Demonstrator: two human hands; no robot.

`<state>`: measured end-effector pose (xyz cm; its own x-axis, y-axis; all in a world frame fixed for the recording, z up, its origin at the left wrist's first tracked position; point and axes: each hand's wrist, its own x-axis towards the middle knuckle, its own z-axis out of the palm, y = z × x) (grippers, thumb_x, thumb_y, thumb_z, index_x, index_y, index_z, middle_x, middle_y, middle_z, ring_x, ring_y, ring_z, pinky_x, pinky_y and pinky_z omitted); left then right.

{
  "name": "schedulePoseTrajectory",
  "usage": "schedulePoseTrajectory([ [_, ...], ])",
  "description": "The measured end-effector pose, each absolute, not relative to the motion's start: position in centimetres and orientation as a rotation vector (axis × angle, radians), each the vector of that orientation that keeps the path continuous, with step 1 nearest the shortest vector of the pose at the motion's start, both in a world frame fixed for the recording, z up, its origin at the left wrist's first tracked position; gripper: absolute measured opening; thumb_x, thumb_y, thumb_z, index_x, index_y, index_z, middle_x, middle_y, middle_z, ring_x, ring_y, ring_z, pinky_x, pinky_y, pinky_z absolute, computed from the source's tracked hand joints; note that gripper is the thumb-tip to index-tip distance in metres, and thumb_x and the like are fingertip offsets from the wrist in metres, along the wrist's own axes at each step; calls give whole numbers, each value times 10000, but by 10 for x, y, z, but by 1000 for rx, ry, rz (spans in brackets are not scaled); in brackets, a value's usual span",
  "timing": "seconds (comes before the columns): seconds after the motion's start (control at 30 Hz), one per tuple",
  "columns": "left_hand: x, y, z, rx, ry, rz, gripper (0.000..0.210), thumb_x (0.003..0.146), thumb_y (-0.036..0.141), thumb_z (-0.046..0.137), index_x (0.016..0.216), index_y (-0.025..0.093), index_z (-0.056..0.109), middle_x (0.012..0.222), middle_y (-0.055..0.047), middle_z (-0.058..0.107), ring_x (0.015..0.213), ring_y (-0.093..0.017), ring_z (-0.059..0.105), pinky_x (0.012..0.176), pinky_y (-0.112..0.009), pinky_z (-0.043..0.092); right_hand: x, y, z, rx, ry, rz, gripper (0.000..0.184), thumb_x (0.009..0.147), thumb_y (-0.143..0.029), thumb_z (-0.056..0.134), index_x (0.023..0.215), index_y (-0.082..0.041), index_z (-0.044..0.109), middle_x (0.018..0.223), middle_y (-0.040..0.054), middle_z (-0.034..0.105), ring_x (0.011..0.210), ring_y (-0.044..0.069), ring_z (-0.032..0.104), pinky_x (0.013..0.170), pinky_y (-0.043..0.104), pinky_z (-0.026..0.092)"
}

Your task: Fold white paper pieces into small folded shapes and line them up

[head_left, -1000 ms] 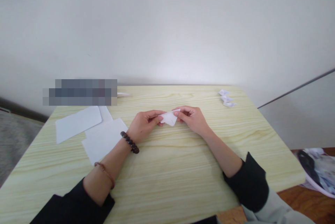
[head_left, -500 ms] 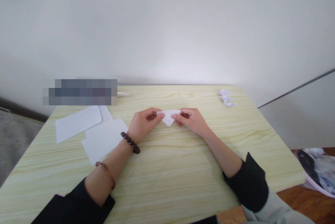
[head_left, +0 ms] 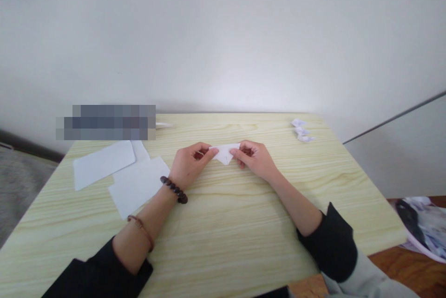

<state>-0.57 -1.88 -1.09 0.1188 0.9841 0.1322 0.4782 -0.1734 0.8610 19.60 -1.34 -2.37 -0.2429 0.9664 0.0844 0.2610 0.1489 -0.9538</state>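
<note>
Between my two hands is a small folded piece of white paper (head_left: 225,155), with a straight upper edge and a point facing me. My left hand (head_left: 191,161) pinches its left corner between thumb and fingers. At the right corner, my right hand (head_left: 256,159) grips it the same way, thumb on the near face. The fingers behind the paper are partly hidden. White paper sheets (head_left: 137,189) lie left of my left hand, one partly behind my wrist. Several small folded white paper pieces (head_left: 300,130) sit in a row at the far right.
The light wood-grain table (head_left: 223,242) meets a white wall (head_left: 223,38) at its back edge. A blurred-out block (head_left: 109,124) covers something at the back left. Right of the table, low down, a pink-rimmed container (head_left: 427,251) holds assorted items.
The folded paper has shifted slightly upward and its lower point looks a little flatter. Both hands keep their hold, with only slight finger movement.
</note>
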Motion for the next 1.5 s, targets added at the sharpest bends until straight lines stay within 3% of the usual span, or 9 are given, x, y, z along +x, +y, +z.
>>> schedulePoseTrajectory([
  [0.13,-6,-18,-14,1839,1392,1015,276,758,447,644,838,190,706,723,-4,686,610,-129,555,600,-248,452,194,-13,-26,-1127,-1573,1170,227,769,-385,667,857,-178,640,637,-10,641,498,104,588,500,224,492],
  [0.27,-7,-18,-13,1952,1352,1119,179,778,371,637,814,213,713,797,-13,705,690,-146,569,658,-267,465,194,-13,-27,-1098,-1572,1150,169,757,-343,676,814,-185,654,724,14,681,628,132,654,624,260,548],
  [0.43,-9,-16,-14,2066,1268,1184,116,798,258,604,821,211,708,865,-33,698,838,-178,603,736,-292,483,197,-13,-29,-1018,-1698,993,62,769,-214,628,820,-193,654,885,40,700,830,148,664,763,281,542],
  [0.53,-12,-15,-19,2198,1266,1111,137,785,181,598,855,208,712,873,-36,691,866,-189,596,799,-322,483,198,-11,-30,-969,-1811,868,94,769,-140,588,816,-196,647,925,44,688,881,149,653,778,286,534],
  [0.7,-15,-13,-27,2433,1278,988,155,813,182,597,876,217,734,860,-48,687,864,-208,566,797,-362,479,204,-6,-27,-975,-2147,507,51,803,-178,639,795,-208,680,906,42,691,893,169,613,845,345,468],
  [0.8,-16,-13,-28,2500,1305,959,155,846,242,588,861,219,741,861,-52,681,882,-215,551,807,-382,468,208,-4,-25,-1047,-2246,351,71,825,-253,652,794,-232,713,890,29,690,855,173,585,835,367,426],
  [0.97,-15,-15,-26,2527,1324,923,194,873,313,563,887,231,738,866,-54,659,894,-211,536,818,-383,455,208,-6,-25,-1059,-2239,404,164,869,-298,592,818,-210,721,866,52,643,844,169,570,777,325,448],
  [1.5,-13,-15,-28,2536,1351,778,263,922,274,467,1013,170,691,875,-80,671,895,-233,521,820,-399,425,201,-8,-23,-1124,-2254,504,178,909,-258,528,957,-162,670,836,56,626,807,159,557,749,290,449],
])
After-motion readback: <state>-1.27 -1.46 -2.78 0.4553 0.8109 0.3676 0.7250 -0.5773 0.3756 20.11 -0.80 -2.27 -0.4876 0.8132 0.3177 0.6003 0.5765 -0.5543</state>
